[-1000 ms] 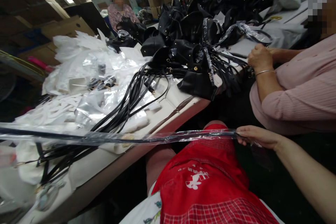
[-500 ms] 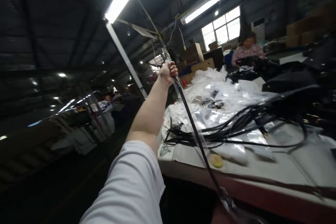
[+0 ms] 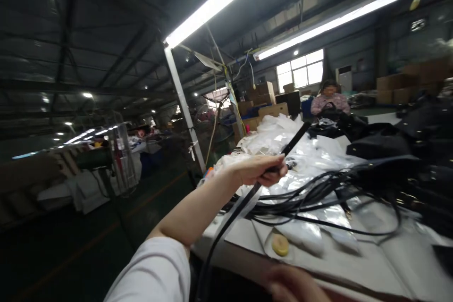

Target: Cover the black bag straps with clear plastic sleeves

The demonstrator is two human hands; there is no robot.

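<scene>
My left hand reaches out over the table edge, its fingers closed round a long black strap. The strap's short end points up and right past the fingers, and the rest hangs down toward the lower edge of the view. A strip of clear plastic seems to lie along it just below the hand. My right hand shows at the bottom edge, smeared by motion; its fingers cannot be made out. Beyond the left hand, a bundle of black straps lies across clear plastic bags.
A yellow tape roll sits near the front edge of the white table. Black fabric pieces are heaped at the right. A person in a patterned top sits behind. A metal post stands beyond the table's left end.
My left hand has come down and right, turning so the strap's end points up-right. My right hand has entered at the bottom. The view has shifted slightly.
</scene>
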